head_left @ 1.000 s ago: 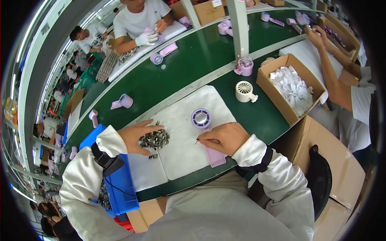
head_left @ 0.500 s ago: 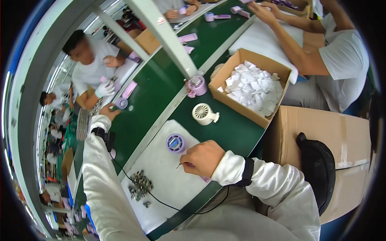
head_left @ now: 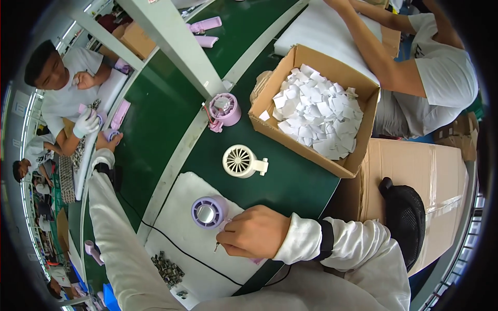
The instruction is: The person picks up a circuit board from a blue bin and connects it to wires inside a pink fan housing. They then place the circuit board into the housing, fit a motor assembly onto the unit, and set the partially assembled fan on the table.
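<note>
My left hand [head_left: 108,143] is stretched far across the green bench, its fingers closed round a purple round fan head [head_left: 110,134] near the far edge. Close to me, my right hand [head_left: 258,231] is closed in a pinch, and a small thin metal piece [head_left: 216,248] sticks out below its fingertips. A purple fan [head_left: 209,211] lies on the white foam sheet [head_left: 179,207] beside this hand, which hides part of its handle. A heap of small metal parts [head_left: 167,269] sits on the sheet nearer my left forearm.
A cream fan [head_left: 240,161] and a lilac fan housing with wires [head_left: 224,110] stand beyond the sheet. At the right is a carton [head_left: 311,150] of white paper pieces. A metal post [head_left: 174,46] rises from the bench. Co-workers sit at left and right. A black cable crosses the sheet.
The whole view has shifted, moving the scene leftward. My left fingers, beside the far fan head before, now wrap round it. The right hand keeps its pinch beside the near fan.
</note>
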Tool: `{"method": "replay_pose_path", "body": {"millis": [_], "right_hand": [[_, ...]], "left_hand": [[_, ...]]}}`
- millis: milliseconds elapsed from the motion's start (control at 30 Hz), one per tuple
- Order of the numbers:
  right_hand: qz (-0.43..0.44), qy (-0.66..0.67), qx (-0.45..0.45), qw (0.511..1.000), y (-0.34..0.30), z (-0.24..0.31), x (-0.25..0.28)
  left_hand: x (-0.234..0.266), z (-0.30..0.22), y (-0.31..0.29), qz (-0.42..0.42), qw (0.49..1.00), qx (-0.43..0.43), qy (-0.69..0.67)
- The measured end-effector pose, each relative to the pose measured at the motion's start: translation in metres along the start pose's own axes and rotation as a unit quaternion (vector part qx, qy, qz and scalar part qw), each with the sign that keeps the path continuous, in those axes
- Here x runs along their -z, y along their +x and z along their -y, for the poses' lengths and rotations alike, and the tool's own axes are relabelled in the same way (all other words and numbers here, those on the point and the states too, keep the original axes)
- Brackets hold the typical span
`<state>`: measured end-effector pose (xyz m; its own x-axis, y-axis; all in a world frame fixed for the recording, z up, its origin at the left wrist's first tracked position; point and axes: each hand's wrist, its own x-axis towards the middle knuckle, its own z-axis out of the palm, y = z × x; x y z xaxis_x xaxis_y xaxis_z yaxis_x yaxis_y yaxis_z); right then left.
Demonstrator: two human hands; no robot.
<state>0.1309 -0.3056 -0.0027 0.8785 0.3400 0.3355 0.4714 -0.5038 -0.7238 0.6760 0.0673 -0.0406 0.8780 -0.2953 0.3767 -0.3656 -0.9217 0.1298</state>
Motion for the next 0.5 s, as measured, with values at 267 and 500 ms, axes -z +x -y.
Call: {"method": "replay_pose_path", "body": {"millis": [267, 500], "right_hand": [[-0.015, 0.008, -0.006, 1.000, -0.002, 0.004, 0.003], [-0.070, -0.020, 0.017, 0.997, 0.000, 0.005, 0.000]], "left_hand": [[0.176, -0.149, -0.042, 0.165, 0.978, 0.056, -0.111], [0.305, -0.226, -0.162, 0.533, 0.828, -0.043, -0.170]]}}
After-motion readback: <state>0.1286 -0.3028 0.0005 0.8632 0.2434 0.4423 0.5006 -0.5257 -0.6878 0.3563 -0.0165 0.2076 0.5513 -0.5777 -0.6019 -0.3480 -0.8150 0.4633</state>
